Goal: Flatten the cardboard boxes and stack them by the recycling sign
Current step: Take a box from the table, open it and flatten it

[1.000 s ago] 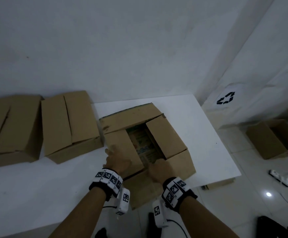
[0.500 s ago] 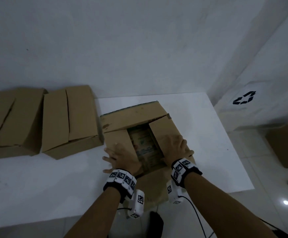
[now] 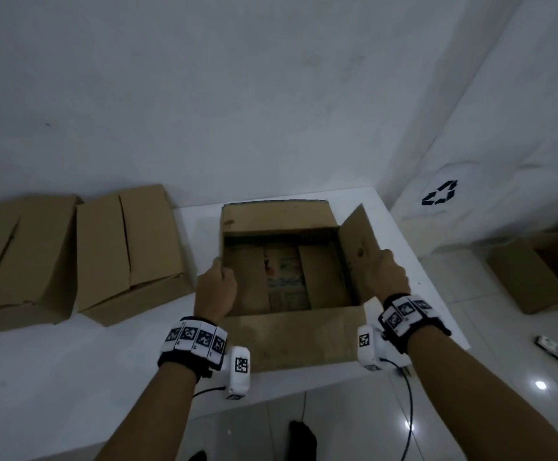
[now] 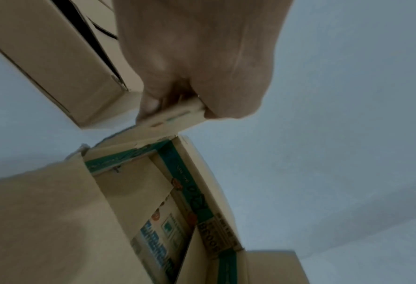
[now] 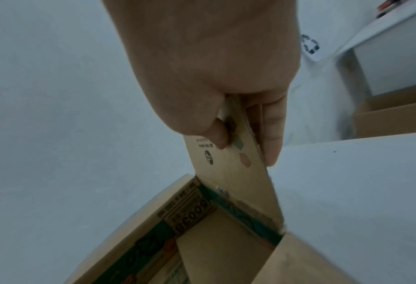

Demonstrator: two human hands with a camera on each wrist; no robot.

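Both side flaps have been lifted since earlier – the open cardboard box (image 3: 291, 337) stands on the white table (image 3: 71, 377). The left flap (image 4: 175, 117) is pinched by the left hand (image 3: 216, 289); the right flap (image 3: 359, 247) is gripped by the right hand (image 3: 387, 277).

Bare forearms, black wristbands (image 3: 192, 342) with square-code tags, white wrist cameras (image 3: 239, 372)

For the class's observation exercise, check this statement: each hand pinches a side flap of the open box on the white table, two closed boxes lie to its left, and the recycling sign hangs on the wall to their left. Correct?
One detail is wrong. The recycling sign is on the wall to the right of the open box, not left of the two closed boxes, as the head view shows. The rest holds: the left hand and right hand each pinch a side flap.
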